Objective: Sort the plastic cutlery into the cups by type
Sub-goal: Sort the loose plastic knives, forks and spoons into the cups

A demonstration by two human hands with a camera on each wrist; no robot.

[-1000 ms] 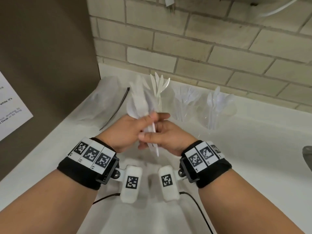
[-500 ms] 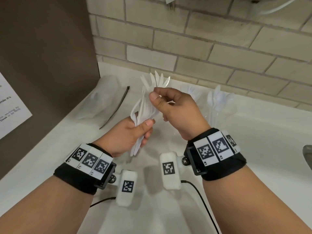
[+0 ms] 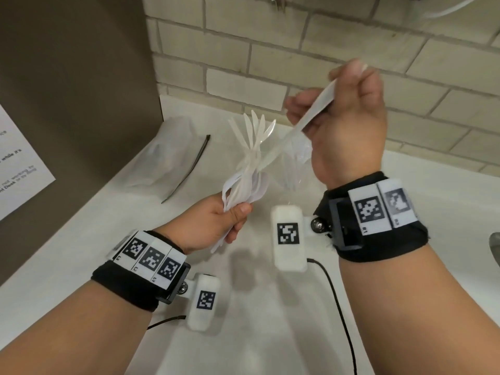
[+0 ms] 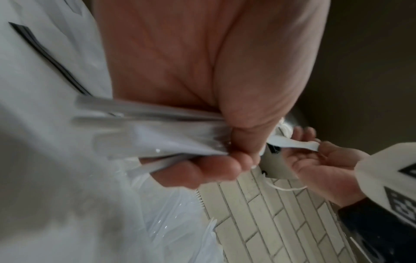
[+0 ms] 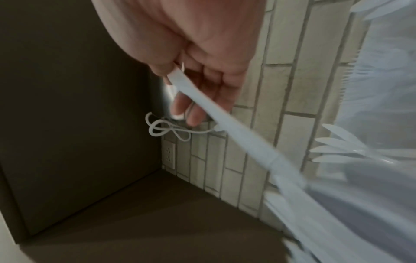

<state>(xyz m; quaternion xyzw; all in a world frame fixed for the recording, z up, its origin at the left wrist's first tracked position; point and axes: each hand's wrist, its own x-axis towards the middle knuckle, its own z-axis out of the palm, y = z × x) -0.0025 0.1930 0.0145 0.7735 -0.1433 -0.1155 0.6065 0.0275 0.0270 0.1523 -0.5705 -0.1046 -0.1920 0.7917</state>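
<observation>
One knife [image 3: 305,123] pinched in the right hand [image 3: 349,125], left hand [image 3: 213,226] gripping the bundle [image 3: 243,185] (mixed, apparently); next: drop it into the far knife cup [image 3: 257,142].

Left hand [image 3: 213,221] sitting low, fingers [image 4: 202,170] and thumb curling tight round a bundle of white plastic cutlery [image 3: 243,185], handles poking out below the fingers, heads fanning above the thumb. Right hand [image 3: 349,125] raised higher, wrist bending, thumb and fingertips [image 5: 195,115] pinching one white utensil [image 3: 311,115] by its handle end, its length slanting down from the fingers toward the bundle. Both wrists wearing black bands with marker tags.
</observation>
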